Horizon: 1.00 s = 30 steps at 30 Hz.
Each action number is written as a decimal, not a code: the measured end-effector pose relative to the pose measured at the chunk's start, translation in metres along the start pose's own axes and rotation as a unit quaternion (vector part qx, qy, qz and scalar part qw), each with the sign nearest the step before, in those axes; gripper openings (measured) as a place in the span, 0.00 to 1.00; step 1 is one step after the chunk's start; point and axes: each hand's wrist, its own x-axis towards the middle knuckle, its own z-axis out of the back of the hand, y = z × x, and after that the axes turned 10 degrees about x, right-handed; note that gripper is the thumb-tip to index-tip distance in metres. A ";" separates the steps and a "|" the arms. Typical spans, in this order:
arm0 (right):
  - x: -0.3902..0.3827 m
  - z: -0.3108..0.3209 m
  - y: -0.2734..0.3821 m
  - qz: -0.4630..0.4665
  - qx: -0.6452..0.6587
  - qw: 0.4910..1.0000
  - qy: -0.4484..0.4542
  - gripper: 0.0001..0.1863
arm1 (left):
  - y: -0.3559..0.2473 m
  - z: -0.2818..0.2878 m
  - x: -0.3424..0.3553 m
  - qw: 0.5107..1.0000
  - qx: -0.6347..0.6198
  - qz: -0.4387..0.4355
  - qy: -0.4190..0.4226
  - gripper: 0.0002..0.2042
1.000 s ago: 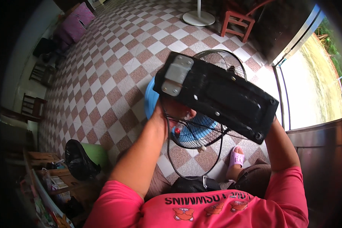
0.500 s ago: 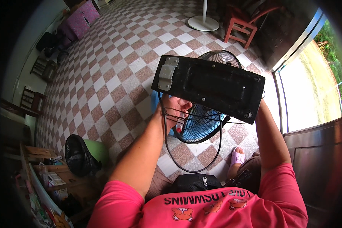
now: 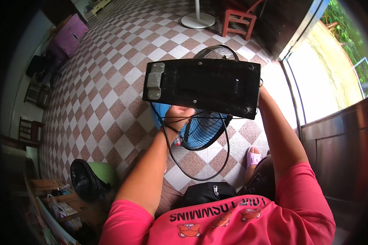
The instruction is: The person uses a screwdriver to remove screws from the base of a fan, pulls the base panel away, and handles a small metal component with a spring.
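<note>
A long black rectangular panel (image 3: pixel 200 87) is raised in front of me, level with my hands. A grey metal bracket (image 3: pixel 155 81) is screwed to its left end. Beneath its lower left edge is my left hand (image 3: pixel 180 113), fingers curled closed; what they grip is hidden. My right hand is behind the panel's right end, only a bit of it (image 3: pixel 261 90) showing, its fingers out of sight. A black cable (image 3: pixel 224 157) loops down by my left wrist. Behind the panel appears a round black wire fan guard (image 3: pixel 204 136) with blue in it. Near my left forearm is a small red-tipped clear object (image 3: pixel 178 141).
A second wire guard (image 3: pixel 216 52) shows beyond the panel. Ahead are a white round stand base (image 3: pixel 198 20) and a red wooden chair (image 3: pixel 238 22). At left stand a green bin with a black bag (image 3: pixel 88 179) and a cluttered wooden shelf (image 3: pixel 63 202). To the right is an open doorway (image 3: pixel 315 77).
The panel has shifted left in view and turned nearer to level. Both hands moved left along with it, and the room has shifted left too.
</note>
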 end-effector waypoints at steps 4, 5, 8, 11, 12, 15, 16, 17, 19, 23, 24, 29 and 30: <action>0.028 0.026 -0.019 -0.008 -0.066 0.998 0.005 0.14 | -0.006 -0.027 -0.017 0.981 0.186 -0.060 -0.002 0.11; 0.026 0.028 -0.016 -0.014 -0.064 0.998 0.018 0.14 | -0.020 -0.028 -0.025 0.949 0.288 -0.127 -0.020 0.16; 0.029 0.033 -0.016 -0.016 -0.037 0.998 0.041 0.15 | -0.048 -0.038 -0.047 0.893 0.399 -0.202 -0.042 0.27; 0.027 0.028 -0.014 -0.012 -0.005 0.999 0.046 0.19 | -0.060 -0.055 -0.063 0.862 0.448 -0.229 -0.060 0.38; 0.025 0.026 -0.012 -0.013 -0.009 0.999 0.040 0.19 | -0.061 -0.061 -0.067 0.838 0.479 -0.249 -0.077 0.43; 0.007 0.006 0.002 -0.029 -0.017 0.999 -0.010 0.22 | -0.050 -0.072 -0.069 0.812 0.543 -0.203 -0.070 0.46; -0.002 -0.001 0.012 -0.039 -0.023 0.998 -0.037 0.22 | -0.049 -0.074 -0.068 0.803 0.562 -0.186 -0.068 0.46; -0.010 -0.005 0.023 -0.064 -0.029 0.997 0.019 0.23 | -0.050 -0.071 -0.065 0.783 0.596 -0.167 -0.060 0.47; -0.016 -0.013 0.026 -0.062 -0.039 0.997 0.000 0.25 | -0.046 -0.070 -0.062 0.771 0.596 -0.191 -0.119 0.47; -0.021 -0.018 0.026 -0.054 -0.024 0.998 -0.017 0.20 | -0.043 -0.066 -0.061 0.751 0.613 -0.186 -0.158 0.44; -0.022 -0.017 0.025 -0.047 -0.001 0.999 -0.009 0.18 | -0.041 -0.065 -0.060 0.736 0.614 -0.213 -0.188 0.44; -0.016 0.005 0.016 -0.081 0.071 0.994 -0.006 0.11 | -0.039 -0.067 -0.059 0.730 0.629 -0.210 -0.166 0.44; -0.016 0.008 0.017 -0.088 0.092 0.991 -0.035 0.10 | -0.041 -0.066 -0.059 0.730 0.629 -0.210 -0.167 0.44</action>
